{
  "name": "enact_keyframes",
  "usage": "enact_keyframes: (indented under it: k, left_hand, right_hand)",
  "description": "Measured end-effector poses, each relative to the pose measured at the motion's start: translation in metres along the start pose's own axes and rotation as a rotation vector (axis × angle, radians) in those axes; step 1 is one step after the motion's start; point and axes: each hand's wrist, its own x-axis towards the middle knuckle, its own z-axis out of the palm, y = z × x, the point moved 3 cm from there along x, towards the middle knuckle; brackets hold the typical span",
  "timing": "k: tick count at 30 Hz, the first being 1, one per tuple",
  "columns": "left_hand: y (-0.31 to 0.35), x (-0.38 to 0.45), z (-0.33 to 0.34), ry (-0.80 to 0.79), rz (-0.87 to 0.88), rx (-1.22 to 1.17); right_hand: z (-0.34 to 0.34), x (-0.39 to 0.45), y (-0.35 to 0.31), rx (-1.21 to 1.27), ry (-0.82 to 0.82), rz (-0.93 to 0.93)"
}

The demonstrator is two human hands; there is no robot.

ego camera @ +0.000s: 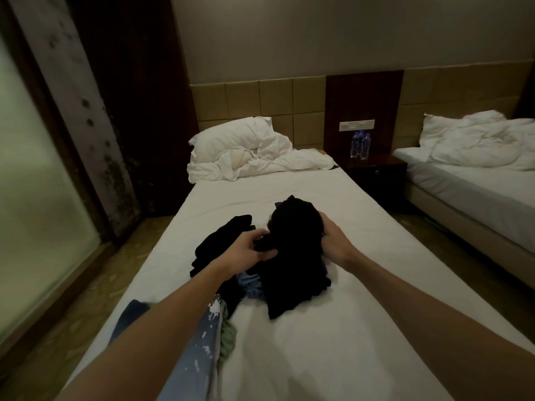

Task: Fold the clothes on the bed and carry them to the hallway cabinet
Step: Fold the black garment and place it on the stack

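Together both hands (289,247) grip a black garment (292,256) on the bed (362,328).

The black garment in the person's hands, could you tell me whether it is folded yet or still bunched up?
Bunched, not folded. The black garment is a crumpled heap with no flat layers or straight edges, gripped by the left hand and right hand above the bed.

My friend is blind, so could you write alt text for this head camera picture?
Two bare hands, left hand and right hand, grip a black garment above a heap of clothes on a white bed. Beyond lie a pillow, two water bottles and a second bed.
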Motion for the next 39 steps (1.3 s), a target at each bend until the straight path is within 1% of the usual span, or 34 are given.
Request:
enact_keyframes:
  k: [3,4,6,7,9,10,12,13,14,16,18,19,20,22,24,26,28,31,32,34,36,37,39]
  left_hand:
    - [0.006,-0.01,-0.011,0.065,-0.034,-0.065]
    - [0.008,-0.013,-0.014,0.077,-0.059,-0.1]
    - [0.011,-0.017,-0.017,0.094,-0.119,-0.129]
    - [0.014,-0.019,-0.018,0.102,-0.147,-0.107]
    - [0.018,-0.019,-0.014,0.115,-0.182,-0.004]
    - [0.019,-0.017,-0.01,0.122,-0.184,0.04]
    - [0.021,-0.012,-0.002,0.167,-0.172,0.073]
    - [0.023,-0.01,0.002,0.192,-0.17,0.072]
    - [0.024,-0.009,0.005,0.199,-0.18,0.06]
    - [0.03,-0.009,0.009,0.138,-0.233,-0.059]
    - [0.036,-0.012,0.01,-0.01,-0.298,-0.224]
    - [0.039,-0.014,0.01,-0.094,-0.3,-0.231]
    - [0.038,-0.014,0.008,-0.17,-0.282,-0.166]
    - [0.034,-0.017,0.006,-0.273,-0.249,-0.013]
    - [0.026,-0.016,0.002,-0.309,-0.228,0.085]
    - [0.02,-0.015,-0.003,-0.313,-0.168,0.06]
    - [0.017,-0.014,-0.011,-0.279,-0.114,0.031]
    - [0.013,-0.017,-0.023,-0.162,-0.08,0.059]
    - [0.012,-0.017,-0.026,-0.108,-0.079,0.027]
    - [0.009,-0.014,-0.031,0.033,-0.124,-0.164]
    - [0.012,-0.01,-0.036,0.174,-0.156,-0.359]
    - [0.016,-0.008,-0.037,0.215,-0.158,-0.403]
    - [0.026,-0.005,-0.037,0.248,-0.151,-0.439]
  right_hand:
    - [-0.01,-0.013,0.015,-0.108,-0.13,0.079]
    - [-0.015,-0.016,0.018,-0.148,-0.141,0.098]
    - [-0.024,-0.016,0.02,-0.176,-0.08,0.129]
    - [-0.023,-0.017,0.018,-0.099,-0.066,0.176]
    - [-0.011,-0.022,0.01,0.115,-0.14,0.271]
    - [-0.002,-0.025,0.003,0.146,-0.213,0.259]
    - [0.021,-0.03,-0.005,0.032,-0.383,0.165]
    - [0.032,-0.031,-0.006,-0.036,-0.426,0.116]
    - [0.04,-0.031,-0.005,-0.098,-0.418,0.079]
    - [0.045,-0.026,-0.001,-0.134,-0.319,0.037]
    - [0.039,-0.023,-0.002,-0.111,-0.244,0.026]
    - [0.034,-0.022,-0.002,-0.104,-0.218,0.029]
    - [0.029,-0.021,-0.001,-0.11,-0.198,0.04]
    - [0.022,-0.017,0.001,-0.151,-0.174,0.056]
    - [0.015,-0.014,0.001,-0.191,-0.162,0.053]
    - [0.005,-0.012,0.003,-0.214,-0.142,0.059]
    - [-0.01,-0.011,0.008,-0.265,-0.098,0.065]
    - [-0.035,-0.01,0.023,-0.327,0.046,0.126]
    - [-0.041,-0.011,0.028,-0.313,0.091,0.153]
    - [-0.051,-0.012,0.034,-0.309,0.13,0.171]
    - [-0.055,-0.015,0.038,-0.355,0.083,0.186]
    - [-0.055,-0.016,0.04,-0.39,0.034,0.199]
    - [-0.051,-0.02,0.044,-0.452,-0.052,0.227]
